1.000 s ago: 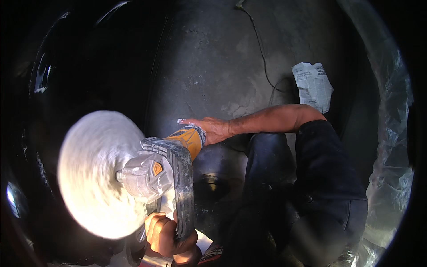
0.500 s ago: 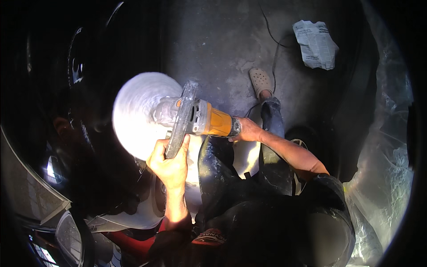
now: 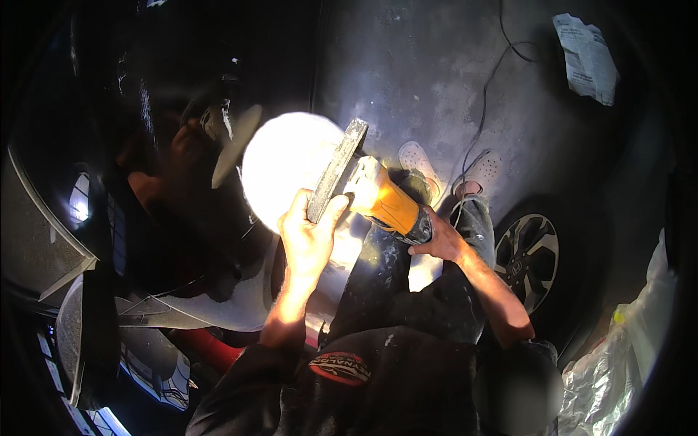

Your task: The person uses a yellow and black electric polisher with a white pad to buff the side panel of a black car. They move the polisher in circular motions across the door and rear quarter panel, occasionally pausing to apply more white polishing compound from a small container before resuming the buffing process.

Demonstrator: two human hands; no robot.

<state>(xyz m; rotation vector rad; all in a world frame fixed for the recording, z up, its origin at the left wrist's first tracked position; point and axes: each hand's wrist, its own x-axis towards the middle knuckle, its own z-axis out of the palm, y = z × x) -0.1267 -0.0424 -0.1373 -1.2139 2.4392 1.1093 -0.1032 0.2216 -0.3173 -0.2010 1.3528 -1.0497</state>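
Both my hands hold a yellow power polisher (image 3: 396,209) in front of my thighs. My left hand (image 3: 307,238) is closed round the grey, dust-coated front handle (image 3: 338,171). At the dark rear end of the yellow body, the fingers of my right hand (image 3: 441,238) wrap round the grip. A large round white pad (image 3: 287,167) glares in bright light at the tool's left end, its surface detail washed out. Close by on the left stands a glossy dark car panel (image 3: 193,240), mirroring the pad's edge. Whether they touch I cannot tell.
A black cord (image 3: 481,120) runs over the grey floor (image 3: 407,80) to my feet in pale clogs (image 3: 481,173). To my right is a car wheel (image 3: 515,267), with crumpled clear plastic sheeting (image 3: 603,374) below it. A printed paper sheet (image 3: 587,62) lies far right.
The view has shifted, bringing the wheel and both clogs into sight. The polisher sits further right in the picture and tilts more, its rear end lower. Both hands keep their hold.
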